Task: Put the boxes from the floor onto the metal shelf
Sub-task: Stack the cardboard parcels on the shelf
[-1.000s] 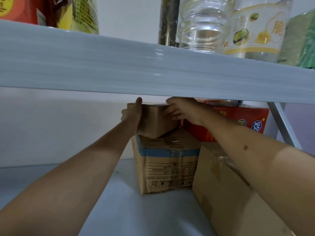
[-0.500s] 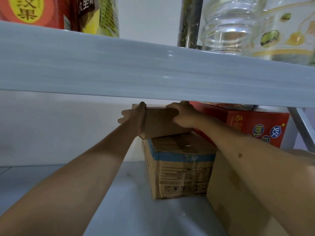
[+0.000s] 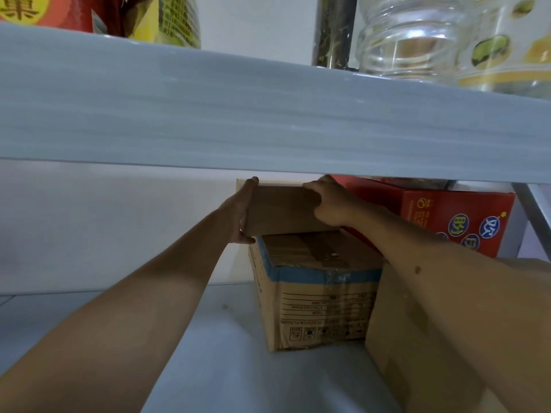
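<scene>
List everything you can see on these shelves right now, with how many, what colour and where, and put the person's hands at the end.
small box: 1, plain brown, on top of the blue-taped box, held at both ends
blue-taped box: 1, brown with blue tape, on the lower shelf, at the back
large box: 1, plain brown, lower shelf, front right
red box: 1, red with blue circles, back right
lower shelf: 1, pale grey
upper shelf: 1, pale grey, across the top
clear bottle: 1, on the upper shelf, right
red and yellow packages: count unclear, upper shelf, left
left hand: flat against the small box's left end
right hand: curled over its right end
</scene>
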